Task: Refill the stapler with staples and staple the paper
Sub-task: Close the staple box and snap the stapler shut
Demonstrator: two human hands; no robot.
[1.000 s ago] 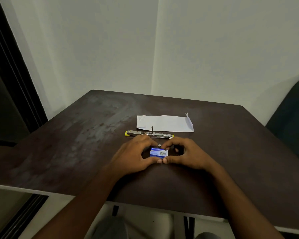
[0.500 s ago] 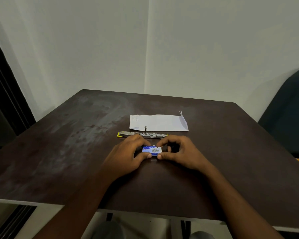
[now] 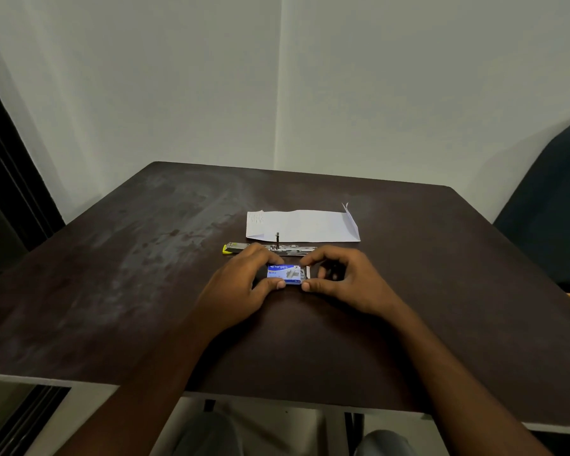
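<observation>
Blue and white cardboard, the small staple box sits low over the dark brown table, pinched between both hands. The left hand grasps its left end with thumb and fingers, and the right hand holds the right end, where a pale inner tray seems to be sliding out, though the view is too small to be sure. If the tray comes out with a jerk, the staple strips could spill and break apart on the table. The box is flat, rectangular and printed with a brand name. Just beyond the hands lies the long metal stapler with a yellow end, opened out flat, and behind it the folded white paper.
</observation>
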